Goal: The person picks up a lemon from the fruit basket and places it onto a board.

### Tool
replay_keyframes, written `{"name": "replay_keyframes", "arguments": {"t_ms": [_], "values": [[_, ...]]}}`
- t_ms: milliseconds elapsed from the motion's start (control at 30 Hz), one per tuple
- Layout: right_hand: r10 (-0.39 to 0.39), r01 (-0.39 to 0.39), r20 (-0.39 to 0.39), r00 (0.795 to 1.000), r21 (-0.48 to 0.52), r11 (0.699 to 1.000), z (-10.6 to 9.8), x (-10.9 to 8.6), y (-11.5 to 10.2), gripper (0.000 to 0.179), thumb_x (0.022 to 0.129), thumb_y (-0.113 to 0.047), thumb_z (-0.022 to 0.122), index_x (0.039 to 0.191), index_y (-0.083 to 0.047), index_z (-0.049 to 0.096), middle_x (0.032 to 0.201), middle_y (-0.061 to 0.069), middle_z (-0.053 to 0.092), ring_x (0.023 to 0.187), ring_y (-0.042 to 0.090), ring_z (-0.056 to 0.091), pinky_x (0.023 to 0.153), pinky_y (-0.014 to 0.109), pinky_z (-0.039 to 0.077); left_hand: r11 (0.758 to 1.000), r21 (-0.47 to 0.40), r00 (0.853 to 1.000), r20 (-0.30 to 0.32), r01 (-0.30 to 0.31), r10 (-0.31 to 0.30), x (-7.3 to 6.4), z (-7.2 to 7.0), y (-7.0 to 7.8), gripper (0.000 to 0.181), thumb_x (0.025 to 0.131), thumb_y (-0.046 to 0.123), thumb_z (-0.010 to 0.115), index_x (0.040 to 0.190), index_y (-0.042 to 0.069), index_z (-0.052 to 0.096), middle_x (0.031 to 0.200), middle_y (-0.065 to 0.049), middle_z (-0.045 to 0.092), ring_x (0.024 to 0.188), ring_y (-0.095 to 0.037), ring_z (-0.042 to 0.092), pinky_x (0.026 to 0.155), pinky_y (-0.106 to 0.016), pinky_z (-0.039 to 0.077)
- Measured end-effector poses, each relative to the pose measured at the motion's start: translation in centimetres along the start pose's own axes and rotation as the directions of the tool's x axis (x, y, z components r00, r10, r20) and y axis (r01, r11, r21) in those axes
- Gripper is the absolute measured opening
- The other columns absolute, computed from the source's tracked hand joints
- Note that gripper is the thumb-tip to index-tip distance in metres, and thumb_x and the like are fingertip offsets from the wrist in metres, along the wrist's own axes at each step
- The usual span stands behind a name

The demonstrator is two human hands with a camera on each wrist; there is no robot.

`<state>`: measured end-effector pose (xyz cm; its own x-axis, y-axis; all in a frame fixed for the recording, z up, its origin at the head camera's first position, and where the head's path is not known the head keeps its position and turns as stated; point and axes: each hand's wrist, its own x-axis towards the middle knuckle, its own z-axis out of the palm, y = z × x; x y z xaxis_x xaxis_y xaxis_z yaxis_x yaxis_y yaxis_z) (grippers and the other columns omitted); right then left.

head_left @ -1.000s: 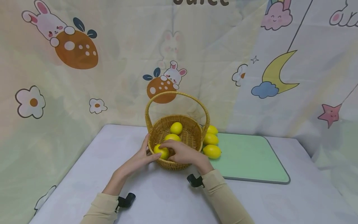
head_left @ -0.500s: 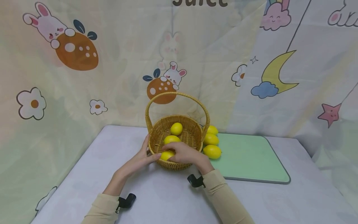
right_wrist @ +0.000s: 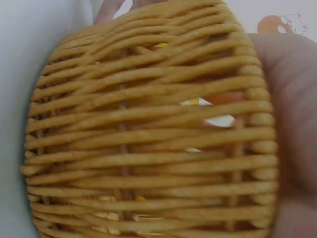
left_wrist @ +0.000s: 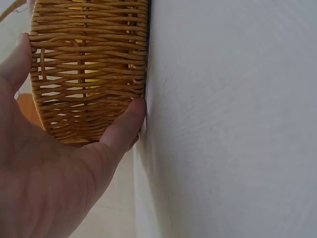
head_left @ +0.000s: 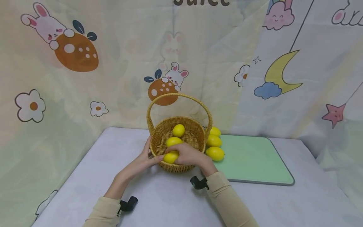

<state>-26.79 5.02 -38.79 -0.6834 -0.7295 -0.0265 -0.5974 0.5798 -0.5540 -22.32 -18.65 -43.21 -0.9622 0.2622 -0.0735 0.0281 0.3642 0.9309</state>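
A wicker basket with a tall arched handle stands upright on the table. My left hand grips its left side, thumb at the rim and fingers against the outer weave, as the left wrist view also shows. My right hand reaches over the front rim and holds a yellow lemon low inside, by the front wall. Behind that lie a second lemon and a third lemon. In the right wrist view the basket wall hides the right hand's fingertips.
Several lemons sit in a row against the basket's right side, at the left edge of a green board. A printed cloth hangs behind the white table.
The front lemon has shifted slightly right, away from my left thumb and further under my right fingers. The left hand and the basket stay in place.
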Motion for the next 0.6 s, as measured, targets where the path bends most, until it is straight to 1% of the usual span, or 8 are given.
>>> {"name": "replay_keyframes", "arguments": {"t_ms": [67,133,333,500,600], "values": [[-0.001,0.001,-0.014,1.0,0.01,1.0,-0.3,-0.3,-0.1,0.054,0.078,0.001,0.064,0.126,-0.023,0.068,0.116,-0.008,0.066,0.088,0.015,0.053,0.072,0.026,0.045,1.0,-0.003,1.0,0.001,-0.005,0.005,0.0,0.0,0.0,0.104,0.094,0.046,0.064,0.153,0.041,-0.022,0.166,0.001,-0.018,0.154,-0.041,0.01,0.12,-0.064,0.017],[-0.005,0.006,-0.037,0.999,0.019,1.0,-0.8,-0.6,-0.1,0.053,0.077,-0.002,0.067,0.126,-0.022,0.068,0.118,-0.008,0.066,0.093,0.014,0.055,0.078,0.028,0.047,1.0,-0.002,1.0,-0.002,-0.011,0.011,0.1,0.0,0.0,0.104,0.094,0.045,0.064,0.154,0.041,-0.022,0.167,0.0,-0.018,0.154,-0.041,0.01,0.121,-0.063,0.017],[-0.006,0.01,-0.141,0.99,0.03,1.0,-2.7,-2.3,-0.9,0.049,0.077,-0.009,0.072,0.125,-0.021,0.069,0.127,-0.006,0.065,0.109,0.015,0.057,0.094,0.038,0.048,1.0,0.005,1.0,-0.008,-0.022,0.022,0.1,-0.1,0.1,0.104,0.094,0.043,0.064,0.154,0.041,-0.021,0.167,-0.001,-0.016,0.153,-0.042,0.011,0.121,-0.062,0.015],[0.023,-0.016,-0.205,0.978,0.036,0.999,-4.2,-3.7,-1.5,0.049,0.077,-0.008,0.074,0.123,-0.023,0.068,0.127,-0.009,0.065,0.114,0.014,0.055,0.1,0.038,0.048,1.0,0.003,1.0,-0.007,-0.023,0.023,0.1,0.0,0.0,0.105,0.094,0.045,0.065,0.154,0.041,-0.021,0.167,-0.001,-0.016,0.153,-0.042,0.01,0.122,-0.061,0.015],[0.037,-0.024,-0.24,0.97,0.058,0.998,-5.1,-4.6,-1.7,0.051,0.075,-0.006,0.074,0.123,-0.023,0.068,0.125,-0.01,0.065,0.112,0.014,0.055,0.098,0.038,0.048,1.0,-0.002,1.0,-0.011,-0.023,0.023,0.1,-0.1,0.0,0.105,0.094,0.045,0.065,0.154,0.041,-0.021,0.167,-0.002,-0.017,0.153,-0.043,0.01,0.122,-0.062,0.014]]}}
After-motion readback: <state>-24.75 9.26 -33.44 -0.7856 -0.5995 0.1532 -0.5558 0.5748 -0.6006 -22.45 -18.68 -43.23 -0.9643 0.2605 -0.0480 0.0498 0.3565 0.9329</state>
